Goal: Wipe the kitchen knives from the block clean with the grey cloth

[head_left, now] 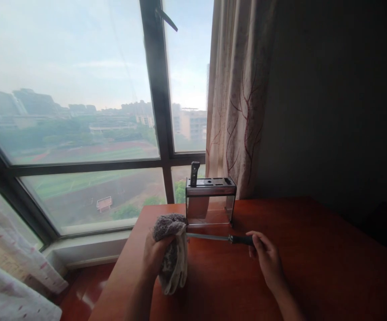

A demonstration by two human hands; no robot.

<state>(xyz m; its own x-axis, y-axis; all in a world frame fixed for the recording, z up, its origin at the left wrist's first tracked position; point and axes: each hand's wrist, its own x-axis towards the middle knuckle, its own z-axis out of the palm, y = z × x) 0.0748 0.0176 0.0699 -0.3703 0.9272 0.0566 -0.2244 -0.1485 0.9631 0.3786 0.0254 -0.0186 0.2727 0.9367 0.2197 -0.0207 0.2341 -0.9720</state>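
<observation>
A folded grey and white towel (176, 263) is gripped in my left hand (156, 254), its lower folds hanging over the table. My right hand (266, 255) has its fingers closed around the end of the black handle of a sharpening steel (213, 236). The slim metal rod lies nearly level and points left. Its far end meets the towel, and the tip is hidden there. Just behind the rod stands a clear-sided knife block (210, 191) with a dark top. One knife (194, 173) is upright in its left slot, the broad blade showing through the side.
The reddish-brown wooden table (314, 267) extends under both hands and to the right. A large window (79, 162) rises past the table's left and far edges. A patterned curtain (238, 98) hangs behind the knife block, and another curtain (9, 290) is at lower left.
</observation>
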